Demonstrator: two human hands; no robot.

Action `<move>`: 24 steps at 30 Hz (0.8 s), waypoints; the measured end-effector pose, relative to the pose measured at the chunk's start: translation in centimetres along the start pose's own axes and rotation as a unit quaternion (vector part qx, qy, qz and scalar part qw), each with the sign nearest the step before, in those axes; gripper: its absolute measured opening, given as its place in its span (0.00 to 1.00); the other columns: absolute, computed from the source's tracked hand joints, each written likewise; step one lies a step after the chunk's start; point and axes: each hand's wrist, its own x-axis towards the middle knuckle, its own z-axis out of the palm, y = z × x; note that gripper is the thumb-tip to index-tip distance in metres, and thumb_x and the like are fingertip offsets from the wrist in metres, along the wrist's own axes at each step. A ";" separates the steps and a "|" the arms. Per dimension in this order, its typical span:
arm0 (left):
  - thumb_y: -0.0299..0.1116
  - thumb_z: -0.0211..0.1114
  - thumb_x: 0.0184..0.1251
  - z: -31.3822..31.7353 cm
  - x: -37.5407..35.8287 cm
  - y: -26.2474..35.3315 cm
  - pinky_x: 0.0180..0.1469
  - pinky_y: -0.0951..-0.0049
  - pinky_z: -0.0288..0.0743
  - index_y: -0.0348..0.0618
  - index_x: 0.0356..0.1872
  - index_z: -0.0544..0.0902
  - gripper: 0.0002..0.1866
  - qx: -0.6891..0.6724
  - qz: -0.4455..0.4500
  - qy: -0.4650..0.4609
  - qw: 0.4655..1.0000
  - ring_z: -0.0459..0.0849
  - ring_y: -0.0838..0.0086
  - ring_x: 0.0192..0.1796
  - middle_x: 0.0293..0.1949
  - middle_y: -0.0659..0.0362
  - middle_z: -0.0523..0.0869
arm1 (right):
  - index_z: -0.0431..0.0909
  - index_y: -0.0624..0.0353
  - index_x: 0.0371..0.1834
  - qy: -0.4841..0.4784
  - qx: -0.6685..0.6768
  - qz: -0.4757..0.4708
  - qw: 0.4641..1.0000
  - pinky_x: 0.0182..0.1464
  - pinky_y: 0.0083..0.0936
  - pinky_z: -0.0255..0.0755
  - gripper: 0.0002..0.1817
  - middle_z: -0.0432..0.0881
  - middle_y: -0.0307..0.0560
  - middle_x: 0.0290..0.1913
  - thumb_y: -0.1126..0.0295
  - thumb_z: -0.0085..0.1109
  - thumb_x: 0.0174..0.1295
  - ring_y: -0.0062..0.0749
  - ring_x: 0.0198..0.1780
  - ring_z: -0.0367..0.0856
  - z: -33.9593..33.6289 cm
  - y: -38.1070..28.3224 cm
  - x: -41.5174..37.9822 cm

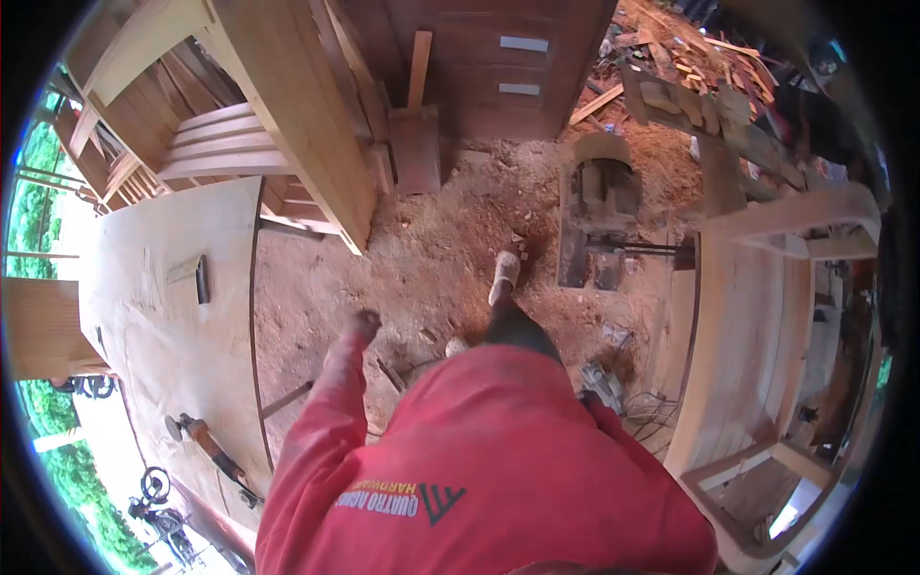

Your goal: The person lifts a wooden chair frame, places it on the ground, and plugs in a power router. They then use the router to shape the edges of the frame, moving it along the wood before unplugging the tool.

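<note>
Footing right of table (pixel 172 335): I'd step flat, clear of scraps (pixel 427 335). Left hand (pixel 362 328) near table, looks empty, fingers blurred; right hand hidden.

Person wears a red long-sleeved top (pixel 498 412), white and yellow print incl. "HARDWARE", dark angular logo (pixel 440 502). Dark legwear (pixel 522 333), pale shoes (pixel 504 272).

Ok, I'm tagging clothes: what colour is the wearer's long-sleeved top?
The long-sleeved top is red, best seen in the head view.

The table (pixel 158 287) stands left, frame (pixel 724 335) right (floor (pixel 422 230) between).
</note>
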 end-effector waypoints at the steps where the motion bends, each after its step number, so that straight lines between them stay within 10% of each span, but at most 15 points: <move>1: 0.40 0.73 0.62 -0.6 1.3 1.8 0.52 0.62 0.83 0.46 0.52 0.89 0.18 -0.023 0.000 0.013 1.000 0.91 0.59 0.47 0.43 0.48 0.92 | 0.90 0.54 0.43 0.017 -0.005 -0.034 0.999 0.55 0.44 0.80 0.17 0.90 0.56 0.45 0.54 0.65 0.61 0.53 0.51 0.88 -0.4 -0.9 1.9; 4: 0.39 0.73 0.63 -1.3 8.5 7.7 0.51 0.62 0.83 0.46 0.54 0.88 0.19 -0.148 -0.005 0.012 0.989 0.91 0.61 0.46 0.43 0.49 0.92 | 0.89 0.57 0.37 0.154 -0.067 -0.094 0.981 0.49 0.43 0.81 0.13 0.90 0.55 0.40 0.60 0.59 0.65 0.52 0.46 0.89 -6.5 -6.7 9.3; 6: 0.40 0.72 0.63 -0.9 10.9 12.9 0.52 0.63 0.83 0.46 0.55 0.88 0.20 -0.145 0.017 -0.023 0.989 0.91 0.61 0.47 0.43 0.49 0.92 | 0.87 0.59 0.36 0.038 -0.268 -0.226 0.936 0.50 0.45 0.81 0.14 0.90 0.55 0.41 0.60 0.59 0.65 0.51 0.45 0.89 -13.9 -10.0 16.8; 8: 0.41 0.72 0.63 -2.2 10.7 19.7 0.54 0.63 0.83 0.47 0.56 0.88 0.21 -0.056 0.063 -0.053 0.995 0.91 0.60 0.48 0.44 0.49 0.93 | 0.89 0.52 0.39 0.176 0.073 -0.171 0.967 0.53 0.45 0.82 0.11 0.91 0.54 0.42 0.59 0.62 0.65 0.48 0.48 0.90 -20.7 -13.3 18.4; 14: 0.41 0.71 0.64 -4.0 16.5 27.3 0.57 0.63 0.83 0.47 0.55 0.88 0.19 -0.006 0.098 -0.108 0.989 0.90 0.59 0.52 0.48 0.49 0.92 | 0.85 0.56 0.45 0.291 0.079 -0.114 0.947 0.48 0.40 0.81 0.12 0.89 0.56 0.40 0.62 0.63 0.65 0.49 0.44 0.89 -36.3 -27.0 15.0; 19: 0.40 0.74 0.64 -5.8 27.1 25.3 0.58 0.62 0.82 0.50 0.51 0.90 0.16 0.095 0.070 -0.172 0.978 0.90 0.64 0.52 0.46 0.50 0.92 | 0.82 0.53 0.40 0.263 -0.128 -0.095 0.952 0.42 0.47 0.77 0.10 0.83 0.50 0.36 0.59 0.61 0.68 0.51 0.40 0.85 -29.1 -21.2 19.9; 20: 0.40 0.75 0.64 -7.1 29.8 25.5 0.59 0.62 0.82 0.50 0.50 0.91 0.15 0.138 0.061 -0.178 0.972 0.90 0.64 0.52 0.45 0.51 0.93 | 0.81 0.51 0.36 0.392 -0.457 -0.249 0.759 0.39 0.46 0.76 0.10 0.78 0.44 0.32 0.58 0.60 0.68 0.46 0.37 0.81 -23.5 -15.5 23.4; 24: 0.53 0.66 0.64 -11.8 41.3 26.3 0.66 0.53 0.76 0.58 0.51 0.91 0.20 0.313 0.158 -0.218 0.911 0.86 0.56 0.60 0.56 0.58 0.90 | 0.83 0.51 0.39 0.108 -0.287 -0.190 0.933 0.41 0.45 0.78 0.09 0.82 0.46 0.34 0.60 0.63 0.66 0.45 0.38 0.83 -20.7 -23.0 13.8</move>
